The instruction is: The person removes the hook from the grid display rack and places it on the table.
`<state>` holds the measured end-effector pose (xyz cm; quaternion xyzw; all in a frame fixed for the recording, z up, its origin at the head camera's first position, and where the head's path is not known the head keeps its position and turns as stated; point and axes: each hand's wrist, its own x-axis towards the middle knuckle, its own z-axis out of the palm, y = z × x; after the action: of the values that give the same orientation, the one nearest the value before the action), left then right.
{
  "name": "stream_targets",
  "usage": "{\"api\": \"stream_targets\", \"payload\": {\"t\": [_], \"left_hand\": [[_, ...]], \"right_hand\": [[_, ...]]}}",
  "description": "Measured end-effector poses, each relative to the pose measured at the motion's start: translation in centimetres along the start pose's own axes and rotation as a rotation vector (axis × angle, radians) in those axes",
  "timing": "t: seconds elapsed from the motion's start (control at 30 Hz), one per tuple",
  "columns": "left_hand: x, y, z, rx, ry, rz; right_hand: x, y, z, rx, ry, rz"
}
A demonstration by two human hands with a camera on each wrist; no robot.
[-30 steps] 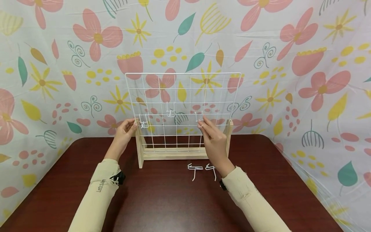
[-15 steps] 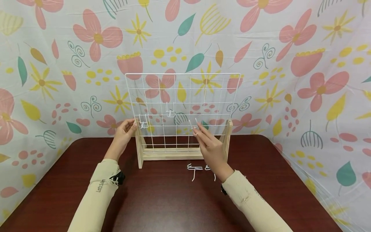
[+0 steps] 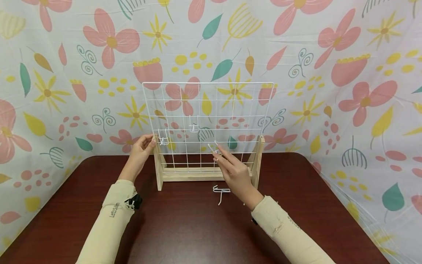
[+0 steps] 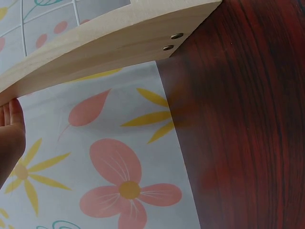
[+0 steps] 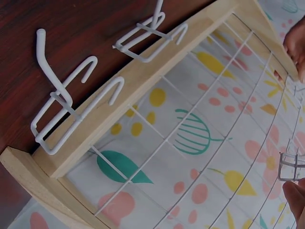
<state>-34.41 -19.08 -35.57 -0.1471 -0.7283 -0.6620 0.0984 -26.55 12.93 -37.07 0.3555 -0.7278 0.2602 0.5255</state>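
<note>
My left hand [image 3: 140,154] grips the top of the left upright of a pale wooden stand [image 3: 194,177]. Its fingers bend against the wood edge in the left wrist view. A white wire grid panel [image 3: 207,83] stands upright in that stand. Between thumb and fingers, my right hand [image 3: 239,176] pinches a white wire hook [image 3: 213,147], its prongs pointing up in front of the lower middle of the grid. Whether this hook touches the grid, I cannot tell. Two similar hooks hang on the panel: one near centre [image 3: 193,128], another at the left [image 3: 163,141].
Two loose white hooks lie on the dark red-brown table [image 3: 184,227], before the stand's crossbar. The right wrist view shows both, a nearer hook [image 5: 41,47] and a farther hook [image 5: 158,9]. Behind the stand hangs a floral cloth [image 3: 313,47].
My right hand has moved left and down with the hook, which is now lower in front of the grid. It now covers most of one loose hook. The left hand stays put.
</note>
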Motion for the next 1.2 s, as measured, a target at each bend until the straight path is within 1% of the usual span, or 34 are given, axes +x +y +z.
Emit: {"api": "stream_targets", "payload": {"t": [0.17,0.37,0.43,0.67,0.9,1.0,1.2], "left_hand": [[0.0,0.0,0.0,-0.007,0.004,-0.003],[0.0,0.0,0.0,-0.001,0.002,-0.014],[-0.1,0.0,0.0,0.0,-0.001,-0.021],[-0.1,0.2,0.1,0.005,-0.008,-0.029],[-0.1,0.3,0.1,0.002,-0.009,-0.025],[0.0,0.3,0.2,0.006,-0.007,-0.019],[0.0,0.1,0.0,0.012,-0.002,-0.028]], "right_hand": [[-0.4,-0.2,0.1,-0.02,-0.023,-0.052],[-0.8,-0.5,0.3,-0.041,-0.028,-0.137],[-1.0,-0.5,0.3,-0.041,-0.036,-0.154],[-1.6,-0.6,0.5,-0.049,-0.099,-0.166],[-2.0,-0.6,0.7,-0.094,-0.137,-0.228],[-2.2,-0.6,0.7,-0.105,-0.156,-0.238],[-2.7,-0.7,0.9,-0.121,-0.189,-0.264]]}}
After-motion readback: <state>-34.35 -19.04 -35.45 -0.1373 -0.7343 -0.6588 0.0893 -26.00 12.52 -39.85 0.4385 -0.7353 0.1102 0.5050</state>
